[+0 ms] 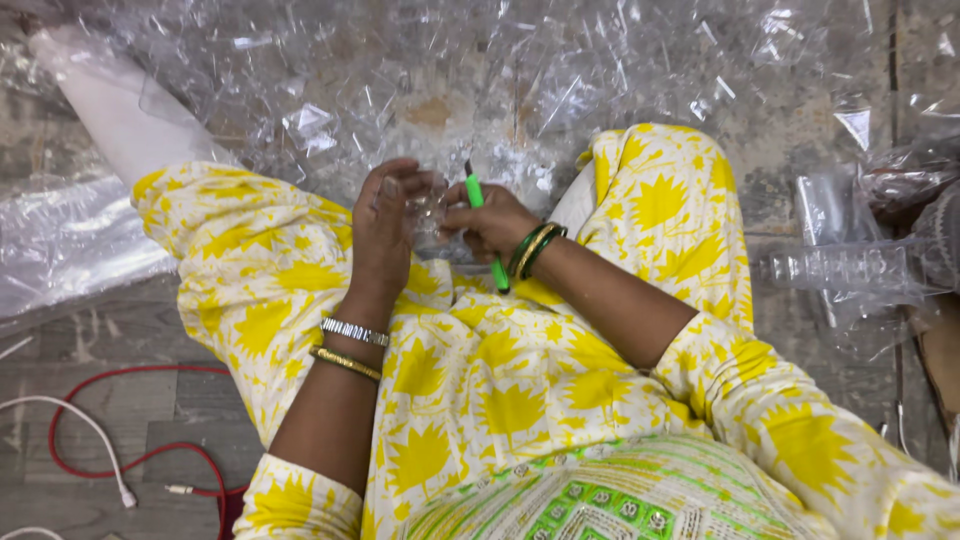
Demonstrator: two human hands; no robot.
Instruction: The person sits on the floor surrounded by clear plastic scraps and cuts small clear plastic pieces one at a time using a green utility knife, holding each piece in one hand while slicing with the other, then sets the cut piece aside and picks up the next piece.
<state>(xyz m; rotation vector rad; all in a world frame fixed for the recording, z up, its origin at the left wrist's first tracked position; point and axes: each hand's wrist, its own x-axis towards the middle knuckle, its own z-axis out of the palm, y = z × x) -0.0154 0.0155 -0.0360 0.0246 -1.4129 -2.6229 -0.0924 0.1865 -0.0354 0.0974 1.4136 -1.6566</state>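
Note:
I sit cross-legged on the floor in yellow patterned clothes. My left hand (pixel 385 225) holds a small clear plastic piece (pixel 428 205) above my lap, fingers curled around its left side. My right hand (pixel 495 222) grips a thin green-handled tool (pixel 478 205) and also pinches the same clear piece from the right. The tool's tip points up and its lower end sticks out below my wrist. Silver and gold bangles ring my left wrist, green ones my right.
A big heap of clear plastic pieces (pixel 520 70) covers the floor ahead. A stack of clear moulded trays (pixel 850 268) lies at the right. A white plastic sack (pixel 110 110) lies at the upper left. Red and white cables (pixel 100 440) lie at the lower left.

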